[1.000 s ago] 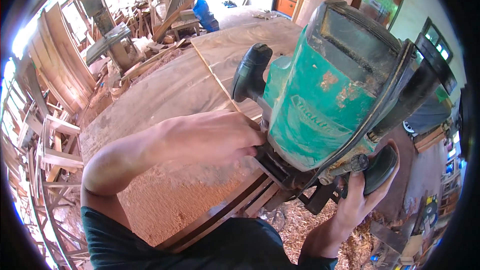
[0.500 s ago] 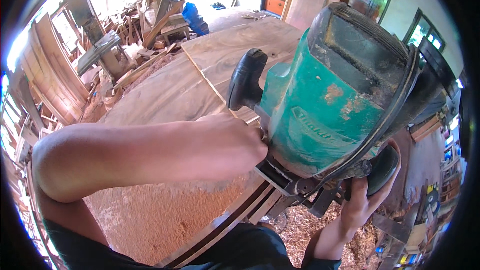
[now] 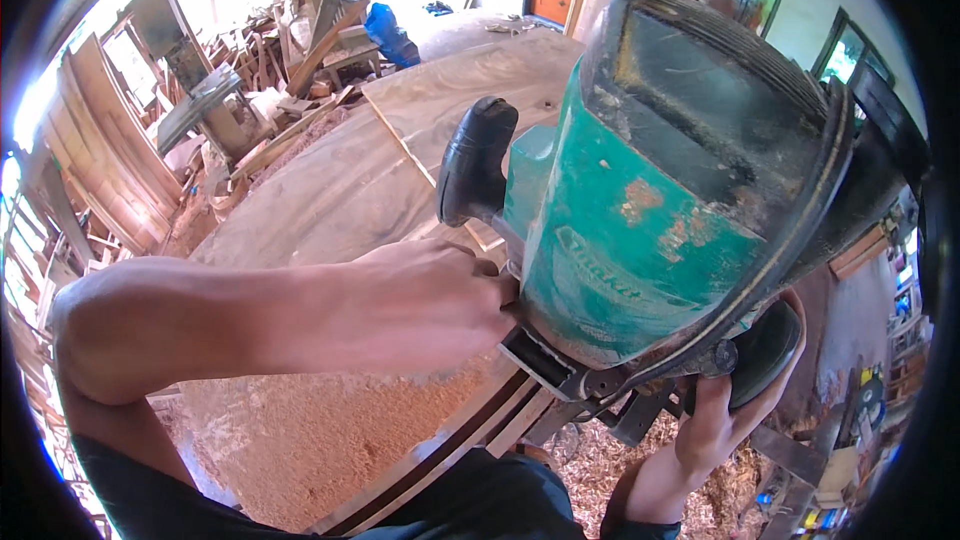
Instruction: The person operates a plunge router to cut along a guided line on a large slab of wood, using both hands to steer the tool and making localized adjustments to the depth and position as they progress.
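Note:
A large teal-and-black plunge router (image 3: 640, 230), dusty and scuffed, stands tilted at the edge of a broad wooden panel (image 3: 340, 190). My right hand (image 3: 715, 420) is wrapped round its right-hand knob. Against the left side of the router's base, my left hand (image 3: 440, 295) is closed, with its fingers curled inward; the fingertips are hidden by the router. The other black handle (image 3: 475, 160) has no hand on it. Beneath the base, a dark groove (image 3: 450, 455) runs along a wooden strip at the near edge. A black cord (image 3: 790, 250) curves over the router's right side.
Sawdust (image 3: 330, 440) covers the near part of the panel. A thin wooden strip (image 3: 400, 145) lies across it. Shavings (image 3: 640, 440) cover the floor below. Scrap wood (image 3: 270, 60) and a blue bag (image 3: 390, 35) are piled at the far left. Tools and timber line the right side.
The router has shifted slightly left and its top looms a little larger. My left hand has moved slightly left and down with it. My right hand stays on the knob.

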`<state>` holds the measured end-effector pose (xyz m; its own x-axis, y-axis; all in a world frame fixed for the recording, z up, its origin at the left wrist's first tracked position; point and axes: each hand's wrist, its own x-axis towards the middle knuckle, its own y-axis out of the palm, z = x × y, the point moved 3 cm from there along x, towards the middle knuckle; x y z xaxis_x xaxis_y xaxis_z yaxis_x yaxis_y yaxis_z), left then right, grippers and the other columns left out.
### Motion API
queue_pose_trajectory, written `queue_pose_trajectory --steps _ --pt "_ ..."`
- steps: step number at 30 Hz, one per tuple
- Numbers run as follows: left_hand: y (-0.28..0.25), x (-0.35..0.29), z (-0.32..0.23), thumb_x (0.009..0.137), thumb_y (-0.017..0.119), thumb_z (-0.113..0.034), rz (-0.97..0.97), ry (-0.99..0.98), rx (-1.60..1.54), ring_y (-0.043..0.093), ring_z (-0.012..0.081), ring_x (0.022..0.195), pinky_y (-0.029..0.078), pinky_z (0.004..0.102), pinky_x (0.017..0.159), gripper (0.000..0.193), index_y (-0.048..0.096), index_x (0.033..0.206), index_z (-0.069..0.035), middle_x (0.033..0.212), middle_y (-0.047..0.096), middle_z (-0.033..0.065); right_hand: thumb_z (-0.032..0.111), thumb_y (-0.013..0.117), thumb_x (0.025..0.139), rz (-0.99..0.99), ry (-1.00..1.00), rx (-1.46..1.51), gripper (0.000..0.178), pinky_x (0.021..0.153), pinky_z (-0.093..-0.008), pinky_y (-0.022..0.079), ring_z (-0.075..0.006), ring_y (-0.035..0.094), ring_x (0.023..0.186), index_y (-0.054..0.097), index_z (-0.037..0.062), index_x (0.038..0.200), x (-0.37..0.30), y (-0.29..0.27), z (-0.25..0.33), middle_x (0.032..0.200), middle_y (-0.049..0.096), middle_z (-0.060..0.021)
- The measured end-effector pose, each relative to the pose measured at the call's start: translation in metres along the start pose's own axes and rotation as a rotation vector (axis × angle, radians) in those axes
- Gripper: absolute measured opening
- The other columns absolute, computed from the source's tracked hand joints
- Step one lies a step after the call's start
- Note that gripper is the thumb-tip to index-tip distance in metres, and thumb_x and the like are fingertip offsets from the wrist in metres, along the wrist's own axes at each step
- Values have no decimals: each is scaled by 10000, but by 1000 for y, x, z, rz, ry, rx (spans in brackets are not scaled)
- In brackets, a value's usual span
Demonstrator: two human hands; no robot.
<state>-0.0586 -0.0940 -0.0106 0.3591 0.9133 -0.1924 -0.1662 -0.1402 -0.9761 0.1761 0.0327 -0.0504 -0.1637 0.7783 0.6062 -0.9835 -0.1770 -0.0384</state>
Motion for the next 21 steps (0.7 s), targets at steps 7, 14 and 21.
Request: queue_pose_trajectory --steps 7,14,21 --pt "-11 -23 15 857 732 -169 -616 -61 -315 696 226 768 560 351 706 126 697 859 -48 799 702 79 116 620 836 -17 -71 -46 729 1079 -416 431 -286 527 1281 384 -62 1502 -3 -5 -10 1419 523 -175" --pt "49 2 64 907 793 -339 -1280 -402 -1416 599 111 875 504 303 761 550 598 1260 35 898 654 38 140 693 831 -153 -19 131 773 1111 -406 384 -282 493 1295 369 -64 1502 -9 -6 -19 1427 489 -165" --pt "61 23 66 905 767 -276 -1198 -427 -1481 509 92 750 464 294 677 376 644 1085 30 795 566 -6 97 668 868 -193 18 226 754 1114 -463 425 -314 485 1353 353 -19 1544 -12 -10 -19 1531 435 -188"
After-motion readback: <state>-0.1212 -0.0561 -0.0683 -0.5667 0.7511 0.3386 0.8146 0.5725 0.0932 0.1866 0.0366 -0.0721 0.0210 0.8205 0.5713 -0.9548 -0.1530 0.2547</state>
